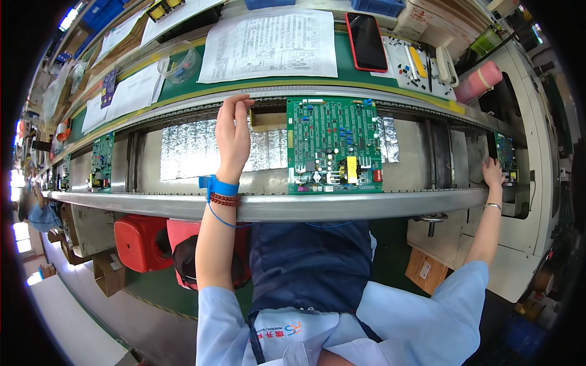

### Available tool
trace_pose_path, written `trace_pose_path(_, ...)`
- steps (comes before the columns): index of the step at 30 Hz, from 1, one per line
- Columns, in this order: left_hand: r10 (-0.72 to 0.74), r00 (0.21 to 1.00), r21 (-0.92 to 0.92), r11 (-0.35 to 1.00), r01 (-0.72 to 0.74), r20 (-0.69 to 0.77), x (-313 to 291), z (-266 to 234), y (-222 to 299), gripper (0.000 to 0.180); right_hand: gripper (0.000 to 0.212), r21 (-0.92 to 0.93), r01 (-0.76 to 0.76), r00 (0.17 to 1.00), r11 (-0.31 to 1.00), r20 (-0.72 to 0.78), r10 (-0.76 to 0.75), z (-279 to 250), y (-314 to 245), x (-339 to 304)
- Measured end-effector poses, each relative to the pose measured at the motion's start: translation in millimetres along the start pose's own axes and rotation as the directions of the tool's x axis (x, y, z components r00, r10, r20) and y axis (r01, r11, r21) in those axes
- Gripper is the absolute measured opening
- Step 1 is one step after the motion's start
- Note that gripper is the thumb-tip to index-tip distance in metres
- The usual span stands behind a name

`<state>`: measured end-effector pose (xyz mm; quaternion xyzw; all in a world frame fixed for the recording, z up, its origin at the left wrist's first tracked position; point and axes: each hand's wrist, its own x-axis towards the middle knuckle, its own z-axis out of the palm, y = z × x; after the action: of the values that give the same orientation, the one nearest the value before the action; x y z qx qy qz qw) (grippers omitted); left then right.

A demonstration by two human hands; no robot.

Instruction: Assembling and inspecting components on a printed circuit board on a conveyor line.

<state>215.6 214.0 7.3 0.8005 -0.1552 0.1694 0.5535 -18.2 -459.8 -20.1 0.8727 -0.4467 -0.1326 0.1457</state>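
Note:
Above the conveyor, my left hand (pixel 234 137) is raised toward the far rail. Its fingers are extended and bent at the tips, and nothing is in them. A blue wrist strap (pixel 220 188) with a cord and a beaded bracelet sit on that wrist. Just right of it, a large green circuit board (pixel 334 143) full of components spans the two rails. Far to the right, my right hand (pixel 493 173) reaches to the machine opening, fingers somewhat apart at the near left edge of another circuit board (pixel 505 155). Whether those fingertips grip its edge is too small to make out.
More circuit boards (pixel 102 160) stand down the line at left. Beyond the far rail lie a printed sheet (pixel 268 46), a red-edged phone (pixel 367 41), a clear round tub (pixel 177 64) and a pink cylinder (pixel 479 82). The machine (pixel 531 226) bounds the right; a red stool (pixel 140 242) stands below.

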Motion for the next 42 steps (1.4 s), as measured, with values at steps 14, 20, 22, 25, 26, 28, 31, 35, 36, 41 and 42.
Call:
trace_pose_path(14, -0.019, 1.000, -0.081, 0.997, 0.020, 0.017, 2, -7, -1, 0.023, 0.020, 0.273, 0.677, 0.592, 0.684, -0.754, -0.285, -106, -122, -88)
trace_pose_path(20, -0.054, 0.998, -0.102, 0.993, 0.056, 0.021, 3, -14, -12, 0.024, 0.020, 0.370, 0.900, 0.434, 0.230, -0.713, -0.550, -172, -242, -194)
trace_pose_path(22, -0.058, 0.998, -0.096, 0.994, 0.059, 0.010, 3, -16, -15, 0.024, 0.020, 0.354, 0.922, 0.369, 0.155, -0.685, -0.628, -178, -267, -213)
trace_pose_path(25, -0.072, 0.997, -0.113, 0.991, 0.074, 0.017, 5, -17, -17, 0.025, 0.013, 0.412, 0.909, 0.329, 0.059, -0.625, -0.708, -184, -297, -231)
trace_pose_path(26, -0.074, 0.997, -0.113, 0.991, 0.076, 0.018, 5, -17, -17, 0.025, 0.013, 0.413, 0.909, 0.330, 0.060, -0.624, -0.709, -186, -305, -236)
trace_pose_path(28, -0.096, 0.995, -0.105, 0.990, 0.097, 0.016, 6, -18, -16, 0.025, 0.008, 0.364, 0.930, 0.272, 0.050, -0.589, -0.761, -190, -317, -246)
trace_pose_path(31, -0.109, 0.994, -0.094, 0.989, 0.110, 0.019, 6, -21, -19, 0.025, 0.007, 0.326, 0.943, 0.246, 0.067, -0.546, -0.801, -194, -328, -252)
trace_pose_path(35, -0.106, 0.994, -0.095, 0.990, 0.108, 0.024, 7, -25, -20, 0.025, 0.008, 0.318, 0.945, 0.244, 0.079, -0.524, -0.816, -194, -335, -252)
trace_pose_path(36, -0.108, 0.994, -0.088, 0.990, 0.110, 0.023, 7, -25, -20, 0.025, 0.008, 0.319, 0.944, 0.244, 0.078, -0.521, -0.818, -194, -336, -252)
trace_pose_path(41, -0.143, 0.989, -0.079, 0.986, 0.145, 0.026, 7, -25, -21, 0.025, 0.008, 0.340, 0.935, 0.274, 0.101, -0.512, -0.814, -190, -337, -249)
trace_pose_path(42, -0.142, 0.989, -0.095, 0.985, 0.145, 0.041, 8, -26, -21, 0.026, 0.008, 0.328, 0.941, 0.257, 0.083, -0.534, -0.805, -186, -338, -247)
